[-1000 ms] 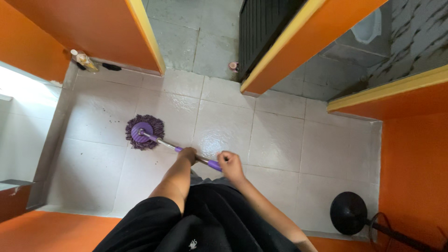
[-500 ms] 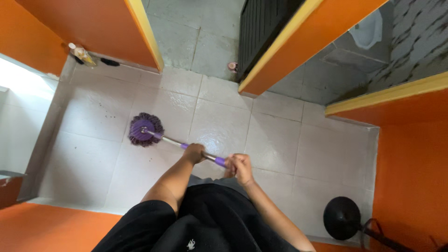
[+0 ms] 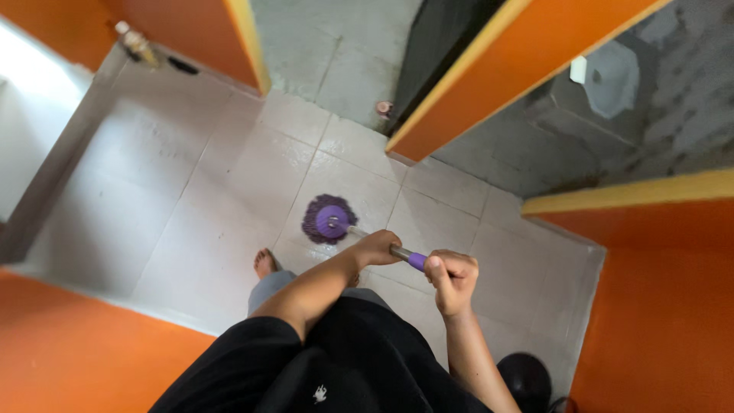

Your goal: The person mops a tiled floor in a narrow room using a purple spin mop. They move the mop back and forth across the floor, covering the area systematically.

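Currently, entries as follows:

Mop: purple round mop head (image 3: 330, 219) is resting on the pale tiled floor (image 3: 191, 191), at 11 o'clock from the hands; the handle (image 3: 397, 252) is slanting back toward the person.
Left hand (image 3: 376, 247): clenching the handle lower down, nearer the mop head.
Right hand (image 3: 453, 278): gripping the purple end of the handle, fingers wrapped round it.
Bare foot (image 3: 265, 263): standing just beside the mop head, at its 7 o'clock.
Risk: the floor may be getting wet, so the bare foot is likely risking a slip; the mop could also be catching the toes.
Obstruction: orange partition edge (image 3: 489, 84) is closing in at 1 o'clock, limiting the sweep.
Surroundings: small bottle (image 3: 135, 43) is sitting at 10 o'clock by the far wall; dark round object (image 3: 527, 376) is lying at 5 o'clock, near the right elbow.
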